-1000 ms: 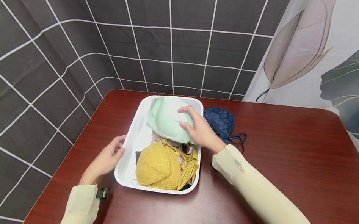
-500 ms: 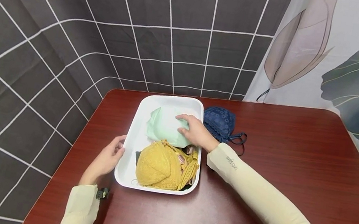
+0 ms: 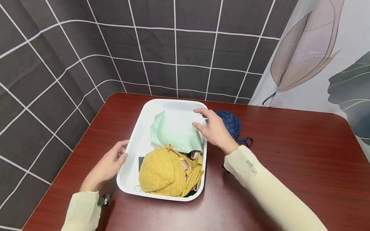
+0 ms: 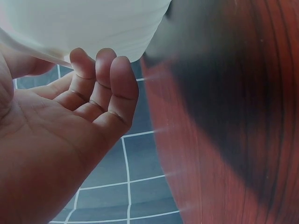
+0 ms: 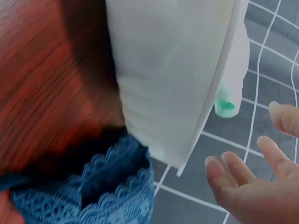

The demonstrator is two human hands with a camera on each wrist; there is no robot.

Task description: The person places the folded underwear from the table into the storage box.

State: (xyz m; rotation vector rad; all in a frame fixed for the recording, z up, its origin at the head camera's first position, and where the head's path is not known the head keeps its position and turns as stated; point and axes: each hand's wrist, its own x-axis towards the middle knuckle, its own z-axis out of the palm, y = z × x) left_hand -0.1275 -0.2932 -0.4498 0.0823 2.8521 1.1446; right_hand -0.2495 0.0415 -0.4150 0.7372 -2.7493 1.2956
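Observation:
A white tray (image 3: 131, 163) on the table holds a mint-green bra (image 3: 175, 134) toward its far end and a yellow bra (image 3: 163, 171) at its near end. My left hand (image 3: 109, 164) is at the tray's left side, loosely bent fingertips at the rim, not gripping round it. Over the far right rim, my right hand (image 3: 215, 129) has its fingers spread and holds nothing; in the right wrist view its fingers are apart from the mint-green bra. Beside the tray on the right lies a navy lace bra (image 5: 107, 191), partly hidden by that hand in the head view.
Dark red wooden table (image 3: 288, 165) surrounds the tray. A grey cloth with white grid lines (image 3: 194, 46) hangs behind and to the left. At the right back hangs a white curtain (image 3: 315, 98) with leaf prints. Pinkish and dark fabric shows under the yellow bra.
The mint-green bra has come down lower and nearer the yellow bra, covering the pinkish fabric. My right hand has let go of it and moved up and right. My left hand has stayed.

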